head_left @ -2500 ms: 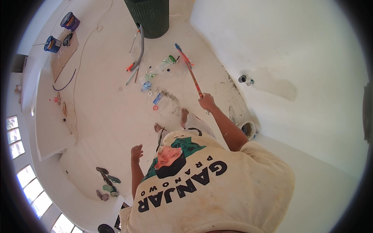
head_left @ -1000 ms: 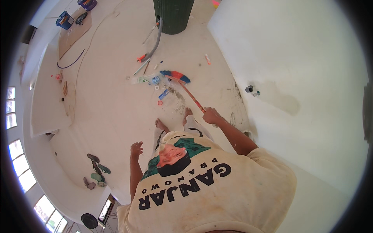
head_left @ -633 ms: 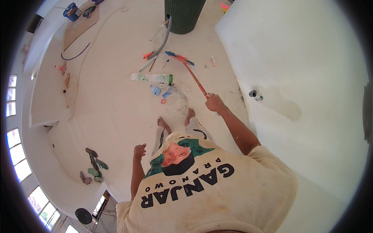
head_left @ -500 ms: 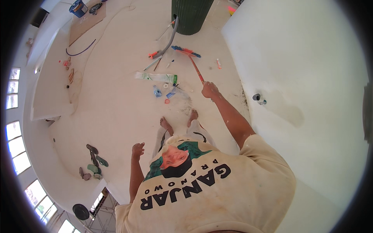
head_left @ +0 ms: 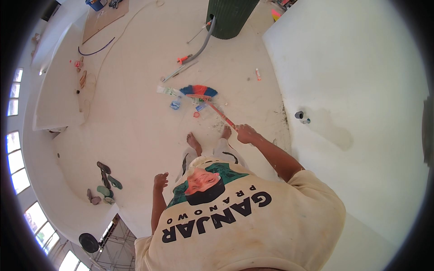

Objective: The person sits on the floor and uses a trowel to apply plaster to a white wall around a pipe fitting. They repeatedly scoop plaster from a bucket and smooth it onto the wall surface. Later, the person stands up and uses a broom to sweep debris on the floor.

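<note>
My right hand point(head_left: 246, 134) is wrapped round the red handle of a broom point(head_left: 221, 114). The broom's fan of blue and red-orange bristles point(head_left: 199, 91) lies on the pale floor ahead of my bare feet, over part of a green-and-white plastic wrapper point(head_left: 166, 91). Close by the bristles are a crumpled clear-blue plastic piece point(head_left: 175, 105), a small blue packet point(head_left: 200, 108) and a red ring point(head_left: 196, 114). At my left side, my left hand point(head_left: 161, 181) hangs with loosely curled fingers and nothing visible in it.
A dark green ribbed container point(head_left: 230, 20) stands ahead, a grey hose point(head_left: 207, 45) running from it. Several sandals point(head_left: 106, 185) lie at left. On the right rises a white wall point(head_left: 343, 81) with a short grey pipe point(head_left: 299, 115). A small tube point(head_left: 258, 74) rests near it.
The broom head has swept nearer to me and leftward, onto the wrapper and litter. My right hand has come lower, toward my body. My left hand has hardly moved.
</note>
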A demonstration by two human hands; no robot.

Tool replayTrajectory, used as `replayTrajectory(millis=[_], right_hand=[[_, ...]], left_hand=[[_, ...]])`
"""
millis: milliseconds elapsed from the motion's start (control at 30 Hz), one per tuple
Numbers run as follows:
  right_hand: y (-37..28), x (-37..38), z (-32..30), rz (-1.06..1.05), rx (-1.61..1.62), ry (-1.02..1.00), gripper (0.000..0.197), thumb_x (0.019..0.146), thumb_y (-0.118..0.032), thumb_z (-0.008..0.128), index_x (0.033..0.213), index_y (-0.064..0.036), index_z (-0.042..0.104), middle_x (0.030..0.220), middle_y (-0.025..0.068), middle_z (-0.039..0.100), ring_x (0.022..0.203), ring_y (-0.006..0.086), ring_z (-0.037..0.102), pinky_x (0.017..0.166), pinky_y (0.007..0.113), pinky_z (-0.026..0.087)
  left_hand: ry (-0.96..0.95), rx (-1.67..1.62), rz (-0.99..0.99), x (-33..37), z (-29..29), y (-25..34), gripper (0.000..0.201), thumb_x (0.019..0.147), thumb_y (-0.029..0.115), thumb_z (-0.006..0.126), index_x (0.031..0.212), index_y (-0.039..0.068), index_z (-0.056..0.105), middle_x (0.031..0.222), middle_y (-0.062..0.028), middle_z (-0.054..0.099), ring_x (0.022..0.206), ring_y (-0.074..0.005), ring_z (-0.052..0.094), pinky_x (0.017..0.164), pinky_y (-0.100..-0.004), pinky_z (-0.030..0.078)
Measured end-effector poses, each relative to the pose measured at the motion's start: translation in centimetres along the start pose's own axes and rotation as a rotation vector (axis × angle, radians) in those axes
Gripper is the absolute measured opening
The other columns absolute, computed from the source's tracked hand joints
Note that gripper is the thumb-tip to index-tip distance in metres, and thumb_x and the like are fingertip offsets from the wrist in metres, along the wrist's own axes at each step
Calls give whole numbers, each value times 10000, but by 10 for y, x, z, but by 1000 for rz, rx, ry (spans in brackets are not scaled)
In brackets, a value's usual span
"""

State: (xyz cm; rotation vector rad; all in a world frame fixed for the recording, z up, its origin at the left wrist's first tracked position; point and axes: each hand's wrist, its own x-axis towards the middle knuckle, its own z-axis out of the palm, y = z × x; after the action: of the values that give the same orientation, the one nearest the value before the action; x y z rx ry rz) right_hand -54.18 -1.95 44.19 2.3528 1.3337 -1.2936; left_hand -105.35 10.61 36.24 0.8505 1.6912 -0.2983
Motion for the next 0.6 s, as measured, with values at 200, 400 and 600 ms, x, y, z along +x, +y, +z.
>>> replayTrajectory(millis=[200,400,600], right_hand=[[-19,-75,-47,10,128,53,339,803,-96,549,1123,-1,612,1066,234,659,1046,406,612,944,470,485],[-30,-30,-29,96,114,280,460,812,-115,556,1258,-4,562,1127,235,650,1084,406,605,959,468,483],[-34,71,-9,190,92,234,424,846,-149,543,1232,26,557,1177,251,626,1126,396,589,968,476,480]], left_hand=[[-49,-18,58,31,7,11,299,861,332,699,886,50,602,781,-43,556,692,-183,584,555,-338,485],[-122,-144,229,50,-10,30,288,868,325,697,811,75,565,724,-23,521,632,-149,552,498,-302,445],[-72,-83,193,39,-25,36,294,859,327,706,784,83,560,706,-25,511,617,-141,542,495,-300,438]])
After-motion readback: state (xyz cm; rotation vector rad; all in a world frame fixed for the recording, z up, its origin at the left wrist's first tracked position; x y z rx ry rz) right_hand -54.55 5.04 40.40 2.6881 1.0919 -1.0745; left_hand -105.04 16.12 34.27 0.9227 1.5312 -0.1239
